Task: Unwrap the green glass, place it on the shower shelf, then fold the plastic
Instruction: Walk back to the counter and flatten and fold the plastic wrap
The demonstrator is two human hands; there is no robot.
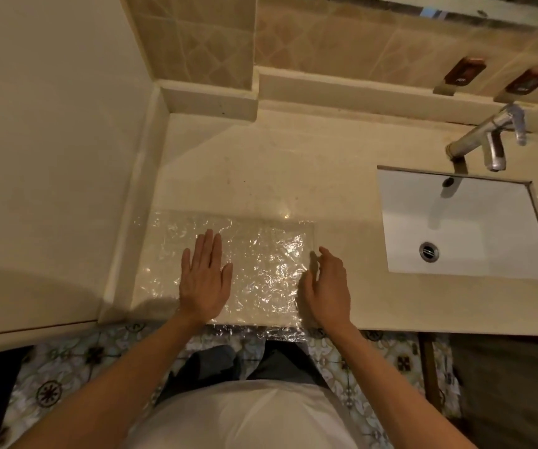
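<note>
A crinkled sheet of clear plastic (pixel 261 264) lies spread flat on the beige counter (pixel 293 176), its near edge hanging over the counter's front. My left hand (pixel 204 280) presses flat on the sheet's left half, fingers straight. My right hand (pixel 326 283) sits at the sheet's right edge with fingers loosely curved, fingertips touching the plastic there. The green glass is not in view.
A white sink (pixel 462 222) is set into the counter at the right, with a chrome tap (pixel 484 140) behind it. A low ledge (pixel 209 98) and tiled wall run along the back. A cream wall panel bounds the counter on the left. Patterned floor tiles show below.
</note>
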